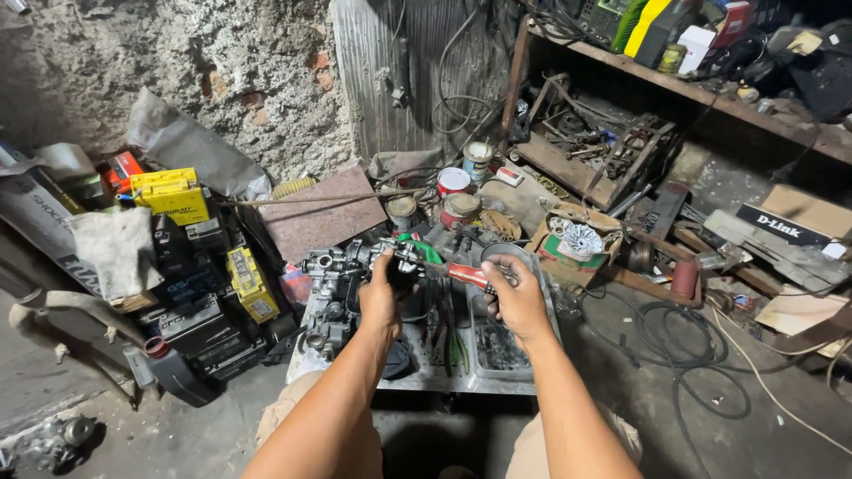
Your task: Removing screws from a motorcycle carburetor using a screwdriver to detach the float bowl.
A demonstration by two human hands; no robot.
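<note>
Could not tell what the left hand gripped, its fingers wrapped over the dark part beside the metal engine piece; could not make out where the red-handled tool in the right hand met the work. Lost both forearms and the knees at the bottom edge. Found the shelf clutter too small and dim to name, and cut off at the top and right.

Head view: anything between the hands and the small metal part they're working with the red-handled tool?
Nothing visible. The left hand already grips the metal part, the right hand holds the red-handled tool, and its tip reaches the part above the metal tray.
</note>
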